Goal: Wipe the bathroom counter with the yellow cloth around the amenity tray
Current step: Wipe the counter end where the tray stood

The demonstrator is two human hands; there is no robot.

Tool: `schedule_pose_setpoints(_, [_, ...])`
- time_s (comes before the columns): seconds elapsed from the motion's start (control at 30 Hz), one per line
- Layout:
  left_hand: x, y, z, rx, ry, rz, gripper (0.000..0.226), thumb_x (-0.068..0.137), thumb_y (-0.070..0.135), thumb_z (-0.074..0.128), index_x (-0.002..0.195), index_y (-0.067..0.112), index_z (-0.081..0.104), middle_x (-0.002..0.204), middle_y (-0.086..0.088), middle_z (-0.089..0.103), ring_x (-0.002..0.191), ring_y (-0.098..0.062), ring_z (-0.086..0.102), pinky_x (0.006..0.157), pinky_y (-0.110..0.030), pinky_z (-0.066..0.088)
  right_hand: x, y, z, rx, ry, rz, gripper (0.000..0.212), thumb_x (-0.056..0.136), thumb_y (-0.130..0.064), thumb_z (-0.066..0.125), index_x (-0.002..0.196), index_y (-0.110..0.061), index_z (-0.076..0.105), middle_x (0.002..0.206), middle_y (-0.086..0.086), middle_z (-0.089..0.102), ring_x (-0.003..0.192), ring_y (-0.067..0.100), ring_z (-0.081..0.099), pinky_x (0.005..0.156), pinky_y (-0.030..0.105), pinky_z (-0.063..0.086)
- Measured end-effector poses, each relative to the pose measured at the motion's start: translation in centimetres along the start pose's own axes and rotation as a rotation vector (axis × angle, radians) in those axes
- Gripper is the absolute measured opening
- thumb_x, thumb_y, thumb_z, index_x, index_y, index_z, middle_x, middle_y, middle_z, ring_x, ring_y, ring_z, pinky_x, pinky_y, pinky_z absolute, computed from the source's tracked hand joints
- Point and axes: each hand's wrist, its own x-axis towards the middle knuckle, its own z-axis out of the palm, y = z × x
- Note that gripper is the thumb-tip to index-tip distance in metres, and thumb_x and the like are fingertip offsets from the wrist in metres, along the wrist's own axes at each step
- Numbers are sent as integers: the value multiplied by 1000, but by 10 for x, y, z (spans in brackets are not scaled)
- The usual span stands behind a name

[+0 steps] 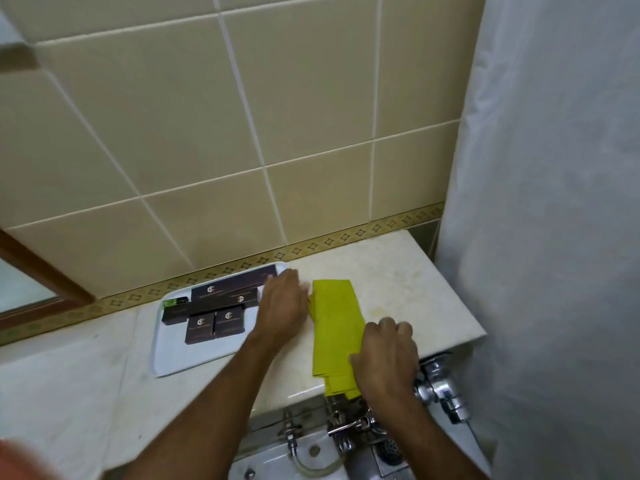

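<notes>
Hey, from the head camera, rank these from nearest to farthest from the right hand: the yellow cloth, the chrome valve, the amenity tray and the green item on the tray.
From the right hand:
1. yellow cloth, under its fingers, touching.
2. chrome valve, just right of the wrist, below the counter edge.
3. amenity tray, left, beyond the left hand.
4. green item, at the tray's far left corner.

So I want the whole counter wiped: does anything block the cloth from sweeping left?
Yes. The white amenity tray with its dark boxes sits on the counter just left of the yellow cloth, and the left hand rests on the tray's right edge. The right hand presses the cloth.
</notes>
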Motion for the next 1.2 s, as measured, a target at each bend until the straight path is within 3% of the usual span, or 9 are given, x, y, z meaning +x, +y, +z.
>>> schedule_pose_setpoints(0.1, [-31,-31,11,192,-27,-13,59,100,37,24,144,-2,31,152,-24,32,145,-36,21,120,-48,8,27,-12,13,78,-21,-198,57,84,-41,62,133,-14,49,155,18,30,142,37,25,118,49,17])
schedule_pose_setpoints(0.17, [-43,-39,19,257,-58,51,64,100,38,20,148,-4,23,158,-24,18,149,-37,8,122,-47,2,39,-29,25,183,-117,-211,63,97,-42,37,150,-10,24,163,16,10,149,33,6,121,49,5])
schedule_pose_setpoints(0.23, [-44,-39,23,260,-59,86,70,98,43,13,147,-5,23,158,-25,17,148,-38,7,122,-48,4,43,-41,44,104,-77,-269,63,99,-42,26,151,-7,21,162,17,14,149,35,8,121,53,8])
schedule_pose_setpoints(0.37, [-36,-45,27,228,-50,106,75,97,46,7,145,-8,26,155,-27,22,147,-39,14,120,-53,7,57,-50,65,-23,-9,-403,60,96,-41,28,146,-10,37,154,17,37,144,39,26,117,59,21])
schedule_pose_setpoints(0.57, [-34,-52,34,265,-21,111,70,98,42,12,146,-7,27,156,-26,21,147,-38,13,121,-50,11,118,-64,64,-72,-58,-574,56,98,-30,31,151,-13,25,161,15,22,149,34,11,122,49,5])
schedule_pose_setpoints(0.7, [-31,-53,36,293,-48,93,73,96,45,6,149,-3,17,160,-23,11,149,-33,1,122,-43,-1,167,-44,51,-72,-101,-642,55,99,-24,33,152,-16,24,163,9,18,150,26,12,121,41,10])
schedule_pose_setpoints(0.77, [-28,-51,35,289,-56,75,73,97,46,8,149,-3,17,160,-23,12,149,-35,3,122,-45,0,184,-18,46,-52,-113,-674,52,101,-24,32,152,-17,24,163,7,16,150,23,12,121,37,9])
schedule_pose_setpoints(0.97, [-30,-55,35,229,-121,54,71,98,48,6,151,2,0,162,-17,-5,149,-26,-15,120,-39,-10,206,87,24,17,-78,-431,50,103,-29,32,152,-19,26,163,8,16,150,24,11,120,38,10])
schedule_pose_setpoints(1.2, [-29,-47,31,251,-113,60,68,100,41,15,149,-6,10,159,-26,5,149,-35,-4,122,-45,-5,152,113,26,-2,5,-151,52,101,-31,35,149,-11,31,160,17,22,147,34,18,117,49,17])
